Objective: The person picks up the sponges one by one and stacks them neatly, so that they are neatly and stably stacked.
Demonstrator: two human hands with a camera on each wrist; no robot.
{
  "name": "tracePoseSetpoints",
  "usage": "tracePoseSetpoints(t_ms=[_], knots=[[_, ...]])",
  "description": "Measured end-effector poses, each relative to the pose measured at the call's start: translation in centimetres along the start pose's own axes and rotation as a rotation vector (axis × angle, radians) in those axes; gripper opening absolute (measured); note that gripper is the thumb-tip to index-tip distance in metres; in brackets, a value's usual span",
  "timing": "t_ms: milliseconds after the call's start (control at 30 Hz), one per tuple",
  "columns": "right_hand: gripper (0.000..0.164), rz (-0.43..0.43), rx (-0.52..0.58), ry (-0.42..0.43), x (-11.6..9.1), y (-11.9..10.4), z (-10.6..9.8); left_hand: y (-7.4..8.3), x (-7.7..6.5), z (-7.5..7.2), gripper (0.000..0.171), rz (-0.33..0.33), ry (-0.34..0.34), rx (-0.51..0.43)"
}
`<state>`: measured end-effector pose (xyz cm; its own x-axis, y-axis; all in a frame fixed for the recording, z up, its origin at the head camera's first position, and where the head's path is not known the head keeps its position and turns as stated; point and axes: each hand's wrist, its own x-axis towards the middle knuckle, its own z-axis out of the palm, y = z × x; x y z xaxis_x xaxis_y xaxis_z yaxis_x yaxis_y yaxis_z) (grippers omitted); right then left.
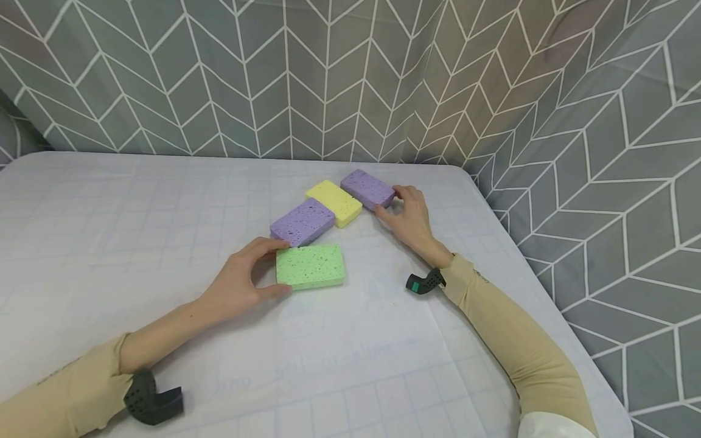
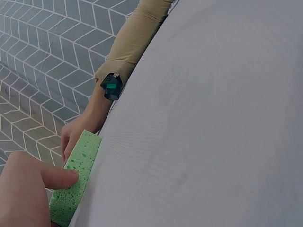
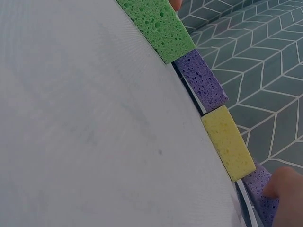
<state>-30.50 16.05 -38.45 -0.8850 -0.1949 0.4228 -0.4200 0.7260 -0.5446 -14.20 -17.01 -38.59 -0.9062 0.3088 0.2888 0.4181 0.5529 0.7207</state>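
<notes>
Four-sided flat sponges lie end to end in a slanting row on the table. My left hand (image 1: 234, 285) holds the green sponge (image 1: 312, 266) by its left end, thumb on the near edge and fingers at the far corner. Behind it is a purple sponge (image 1: 303, 222), then a yellow sponge (image 1: 338, 204). At the far right end, a second purple sponge (image 1: 366, 188) is held by my right hand (image 1: 409, 222), thumb on its near side. In the right wrist view, that thumb presses the second purple sponge (image 3: 260, 189) beside the yellow sponge (image 3: 228, 143).
A white cloth with faint grid lines covers the table (image 1: 164, 207). A grey curtain (image 1: 306, 79) with a white zigzag pattern hangs behind and along the right side. Black wrist cameras (image 1: 150, 398) sit at both sleeve cuffs.
</notes>
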Motion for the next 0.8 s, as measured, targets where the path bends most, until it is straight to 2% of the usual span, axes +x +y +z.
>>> tracePoseSetpoints(t_ms=[800], knots=[[0.056,0.000,0.025,0.039,-0.06,-0.15,-0.07,-0.03,0.03,0.01,0.071,-0.003,-0.002,0.011]])
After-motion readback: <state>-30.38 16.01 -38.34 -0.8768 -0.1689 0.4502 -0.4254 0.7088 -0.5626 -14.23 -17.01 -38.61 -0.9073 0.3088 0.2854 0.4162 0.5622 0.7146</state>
